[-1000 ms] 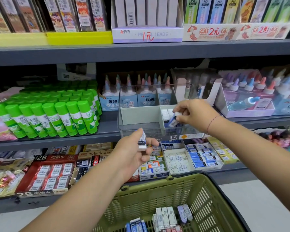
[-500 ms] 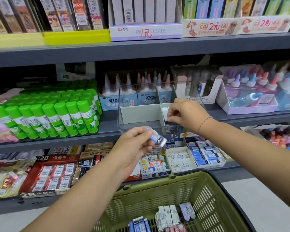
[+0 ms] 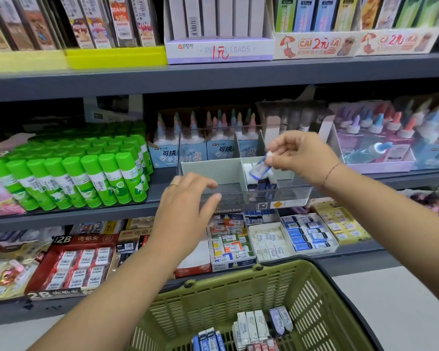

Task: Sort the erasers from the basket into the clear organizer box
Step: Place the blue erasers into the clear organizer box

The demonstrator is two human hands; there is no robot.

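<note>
Eraser (image 3: 259, 169), white in a blue sleeve, pinched at its upper end between thumb and fingertips of the right hand (image 3: 298, 158). Long axis tilted, lower end pointing down and left into the organizer (image 3: 292, 195), just above the erasers already stood in the middle compartment, right of the grey divider (image 3: 238, 173). Hanging below and left of the fingers, so probably a short drop straight down to seat it (upright, to match its neighbours, would seem the tidy way). Not yet released; whether the lower end already touches the stack cannot be told.

Left hand (image 3: 188, 201) at the organizer's front left edge, palm down, fingers spread and loosely curled, holding nothing; contact with the clear wall unclear. Right hand clearly the nearer one to the slot. Left compartment apparently bare.

Organizer sitting at the front edge of the middle shelf (image 3: 86, 214), between the green glue sticks (image 3: 86, 173) toward the shelf's left and a tray of bottles (image 3: 380, 153) toward its right. Below, at the bottom edge of view, the green basket (image 3: 238, 295) with more erasers lying inside, so plenty of sorting left, by the look of it.
</note>
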